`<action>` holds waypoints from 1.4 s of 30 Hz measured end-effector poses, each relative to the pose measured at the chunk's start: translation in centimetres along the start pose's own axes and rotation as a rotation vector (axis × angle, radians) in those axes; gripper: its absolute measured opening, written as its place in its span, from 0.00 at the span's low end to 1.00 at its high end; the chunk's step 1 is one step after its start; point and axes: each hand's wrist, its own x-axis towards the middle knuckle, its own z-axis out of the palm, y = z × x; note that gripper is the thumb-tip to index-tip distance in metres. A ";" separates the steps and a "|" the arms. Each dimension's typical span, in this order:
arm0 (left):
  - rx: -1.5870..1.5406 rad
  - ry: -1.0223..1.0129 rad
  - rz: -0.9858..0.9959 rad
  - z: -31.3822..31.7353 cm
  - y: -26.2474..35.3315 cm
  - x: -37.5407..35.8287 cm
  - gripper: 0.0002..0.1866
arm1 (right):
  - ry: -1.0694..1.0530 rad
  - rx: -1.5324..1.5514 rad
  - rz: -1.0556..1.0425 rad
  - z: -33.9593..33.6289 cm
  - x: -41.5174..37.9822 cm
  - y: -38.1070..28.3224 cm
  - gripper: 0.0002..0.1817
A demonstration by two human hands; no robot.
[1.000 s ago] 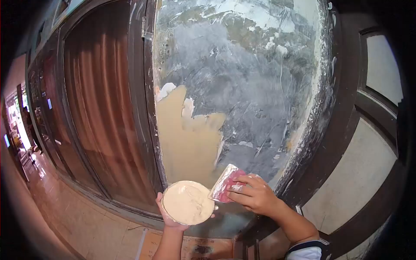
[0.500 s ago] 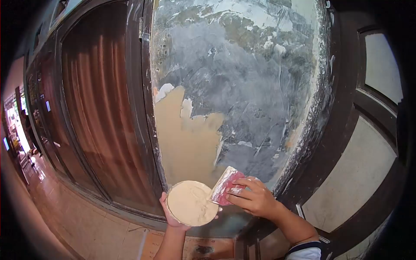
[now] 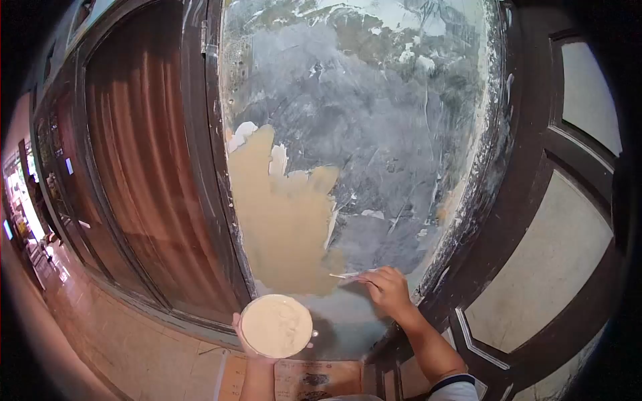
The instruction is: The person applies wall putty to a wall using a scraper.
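My left hand [image 3: 246, 344] is wrapped around a round tub [image 3: 245, 327] from below and the side. Cream-coloured putty [image 3: 271, 326] fills it, with a rough, scooped surface. In my right hand [image 3: 389, 289] is a putty spreader [image 3: 349, 275], seen almost edge-on, its blade pointing left at the wall. The blade is close to the lower right edge of a smooth beige putty patch [image 3: 281, 230]; whether it touches cannot be made out. Bare grey wall [image 3: 388, 167] with white smears surrounds the patch above and to the right.
A dark-framed door with a reddish-brown curtain [image 3: 137, 160] stands left of the wall. To the right is a dark panelled door [image 3: 528, 267]. Printed cardboard [image 3: 291, 374] lies on the tiled floor [image 3: 154, 334] below. A person [image 3: 37, 200] is far off at left.
My right hand has lifted the spreader from the tub to the wall and turned it edge-on. The tub has moved down and left in view with my left hand. Beige putty now reaches further right near the blade.
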 end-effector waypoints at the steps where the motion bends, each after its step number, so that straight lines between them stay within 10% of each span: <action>1: 0.001 0.002 -0.002 -0.4 0.4 -0.9 0.63 | -0.065 0.029 0.113 1.6 -1.5 1.5 0.09; 31: -0.105 0.119 0.131 -0.3 1.8 -3.2 0.62 | -0.210 -0.037 0.200 10.1 -5.5 4.1 0.08; 39: -0.128 0.025 0.078 -1.1 2.1 -3.3 0.64 | 0.060 0.007 0.167 7.0 -1.5 2.9 0.08; 42: -0.108 0.057 0.106 -1.9 2.5 -3.6 0.63 | -0.183 -0.021 0.238 9.3 -5.3 2.9 0.08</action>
